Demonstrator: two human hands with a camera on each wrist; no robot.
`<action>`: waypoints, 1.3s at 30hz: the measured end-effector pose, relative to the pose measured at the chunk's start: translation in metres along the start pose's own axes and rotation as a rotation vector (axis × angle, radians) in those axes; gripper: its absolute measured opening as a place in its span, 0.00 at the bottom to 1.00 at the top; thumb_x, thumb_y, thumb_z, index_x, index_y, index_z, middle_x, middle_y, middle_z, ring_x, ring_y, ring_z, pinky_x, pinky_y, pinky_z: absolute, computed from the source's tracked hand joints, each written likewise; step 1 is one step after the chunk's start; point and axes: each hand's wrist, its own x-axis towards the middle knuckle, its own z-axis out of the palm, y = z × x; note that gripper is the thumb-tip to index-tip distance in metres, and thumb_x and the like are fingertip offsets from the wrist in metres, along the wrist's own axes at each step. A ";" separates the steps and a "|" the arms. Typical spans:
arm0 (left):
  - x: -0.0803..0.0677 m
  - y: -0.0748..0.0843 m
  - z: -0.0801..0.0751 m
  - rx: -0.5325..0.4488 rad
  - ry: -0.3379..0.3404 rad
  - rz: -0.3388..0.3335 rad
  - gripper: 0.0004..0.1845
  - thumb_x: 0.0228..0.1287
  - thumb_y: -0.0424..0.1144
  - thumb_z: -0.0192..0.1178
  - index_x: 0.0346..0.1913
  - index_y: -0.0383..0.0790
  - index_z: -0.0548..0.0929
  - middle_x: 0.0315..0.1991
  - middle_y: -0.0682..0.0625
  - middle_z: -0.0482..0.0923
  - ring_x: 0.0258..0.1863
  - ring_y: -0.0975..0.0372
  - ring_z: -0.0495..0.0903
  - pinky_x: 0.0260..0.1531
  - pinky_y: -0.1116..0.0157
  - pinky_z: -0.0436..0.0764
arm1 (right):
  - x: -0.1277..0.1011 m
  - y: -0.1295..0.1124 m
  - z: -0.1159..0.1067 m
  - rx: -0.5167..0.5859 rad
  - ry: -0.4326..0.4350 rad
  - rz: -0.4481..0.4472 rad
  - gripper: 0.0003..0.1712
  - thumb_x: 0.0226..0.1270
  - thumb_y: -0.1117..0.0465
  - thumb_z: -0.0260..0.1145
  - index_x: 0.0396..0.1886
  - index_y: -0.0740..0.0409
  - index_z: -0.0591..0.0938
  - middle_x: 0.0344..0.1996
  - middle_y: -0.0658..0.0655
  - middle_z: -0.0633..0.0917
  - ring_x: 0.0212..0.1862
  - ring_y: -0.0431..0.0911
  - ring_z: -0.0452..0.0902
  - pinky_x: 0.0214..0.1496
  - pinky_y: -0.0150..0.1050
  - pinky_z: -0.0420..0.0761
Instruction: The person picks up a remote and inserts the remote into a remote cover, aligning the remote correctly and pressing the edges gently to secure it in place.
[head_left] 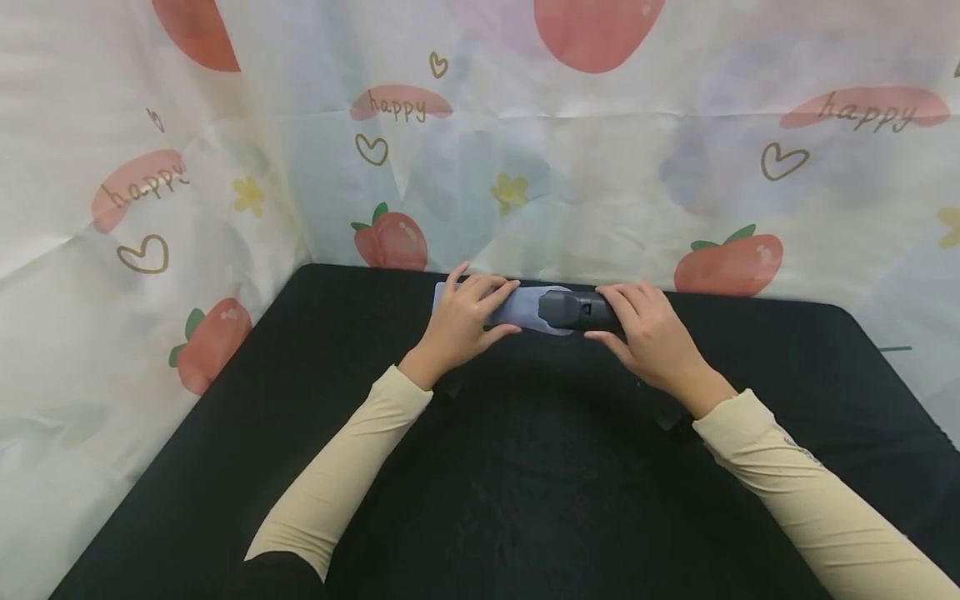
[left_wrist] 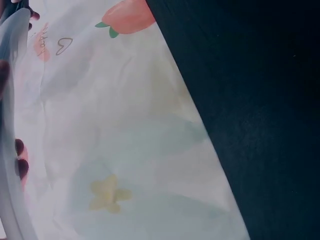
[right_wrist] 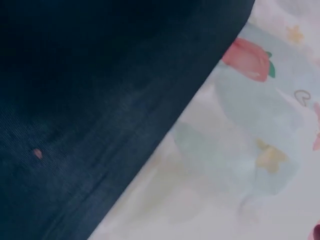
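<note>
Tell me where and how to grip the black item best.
Probably best take the black item by its right end, coming from the right, as the right hand does: its slim body runs sideways, and its left end overlaps the pale blue piece.

Black-covered bench [head_left: 517,500] is bordered at rear and left by a pale backdrop [head_left: 600,192]. Red fruits [head_left: 405,242], yellow flowers [head_left: 510,192], heart outlines [head_left: 144,254] and "happy" lettering [head_left: 868,110] are printed on it. Reddish spot [right_wrist: 37,153] is seen on bench, right-wrist view.
</note>
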 end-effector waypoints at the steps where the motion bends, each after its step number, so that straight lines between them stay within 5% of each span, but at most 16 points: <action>1: 0.000 0.000 0.000 0.033 0.007 0.004 0.31 0.53 0.53 0.67 0.59 0.42 0.77 0.49 0.49 0.79 0.52 0.57 0.77 0.67 0.48 0.59 | 0.001 0.000 -0.001 -0.006 -0.007 0.006 0.39 0.69 0.37 0.46 0.50 0.73 0.76 0.39 0.68 0.80 0.42 0.60 0.74 0.46 0.55 0.73; 7: 0.001 0.005 -0.002 0.278 0.210 0.097 0.15 0.59 0.36 0.63 0.50 0.44 0.83 0.43 0.50 0.82 0.45 0.58 0.80 0.61 0.49 0.68 | 0.004 0.000 -0.005 -0.022 -0.053 0.043 0.42 0.67 0.34 0.42 0.43 0.70 0.79 0.34 0.65 0.81 0.35 0.56 0.78 0.40 0.51 0.79; 10: 0.002 0.007 -0.001 0.323 0.261 0.120 0.11 0.63 0.31 0.57 0.46 0.42 0.84 0.39 0.50 0.83 0.42 0.60 0.81 0.59 0.52 0.71 | 0.006 -0.001 -0.007 0.020 -0.088 0.091 0.36 0.67 0.37 0.47 0.37 0.68 0.81 0.28 0.61 0.82 0.27 0.51 0.78 0.32 0.45 0.79; 15: 0.001 0.008 0.004 0.303 0.130 0.120 0.20 0.60 0.45 0.62 0.53 0.41 0.77 0.40 0.49 0.78 0.43 0.58 0.77 0.60 0.53 0.68 | 0.014 -0.004 -0.011 0.158 -0.113 0.261 0.10 0.57 0.58 0.69 0.28 0.62 0.83 0.18 0.55 0.84 0.17 0.42 0.78 0.26 0.37 0.78; 17: -0.001 0.008 0.006 0.305 0.073 0.116 0.26 0.56 0.51 0.65 0.55 0.42 0.75 0.40 0.49 0.76 0.43 0.57 0.75 0.58 0.53 0.68 | 0.017 -0.003 -0.011 0.187 -0.103 0.281 0.06 0.52 0.63 0.71 0.27 0.60 0.83 0.16 0.53 0.83 0.14 0.39 0.75 0.24 0.35 0.75; 20: -0.002 0.008 0.007 0.298 0.002 0.096 0.29 0.54 0.53 0.66 0.55 0.43 0.72 0.41 0.48 0.74 0.42 0.57 0.74 0.53 0.55 0.69 | 0.018 0.000 -0.011 0.146 -0.089 0.173 0.16 0.59 0.52 0.67 0.28 0.62 0.82 0.18 0.56 0.84 0.14 0.40 0.74 0.23 0.36 0.75; 24: -0.002 0.007 0.004 0.237 -0.109 0.032 0.30 0.56 0.55 0.64 0.56 0.43 0.71 0.43 0.48 0.74 0.45 0.56 0.74 0.54 0.54 0.68 | 0.016 0.005 -0.009 -0.015 -0.105 -0.080 0.39 0.63 0.32 0.48 0.35 0.65 0.81 0.24 0.59 0.85 0.17 0.45 0.77 0.21 0.40 0.76; 27: 0.000 0.005 -0.001 0.220 -0.191 0.022 0.28 0.57 0.56 0.62 0.55 0.44 0.71 0.44 0.49 0.73 0.46 0.57 0.74 0.56 0.54 0.67 | 0.013 0.005 -0.009 -0.086 -0.157 -0.202 0.35 0.57 0.36 0.62 0.40 0.67 0.78 0.25 0.59 0.83 0.18 0.45 0.77 0.20 0.41 0.77; 31: 0.003 0.003 -0.004 0.222 -0.254 0.102 0.25 0.59 0.55 0.61 0.51 0.42 0.71 0.43 0.49 0.73 0.46 0.57 0.73 0.56 0.55 0.67 | 0.011 0.001 -0.007 -0.077 -0.220 -0.231 0.35 0.36 0.55 0.80 0.43 0.67 0.76 0.25 0.57 0.79 0.19 0.44 0.76 0.21 0.40 0.79; 39: 0.011 0.002 -0.009 0.247 -0.304 0.187 0.24 0.59 0.53 0.61 0.49 0.40 0.70 0.42 0.48 0.72 0.45 0.57 0.72 0.54 0.56 0.67 | 0.011 -0.006 -0.004 -0.025 -0.231 -0.176 0.34 0.37 0.57 0.80 0.44 0.68 0.76 0.28 0.59 0.81 0.20 0.45 0.77 0.24 0.40 0.80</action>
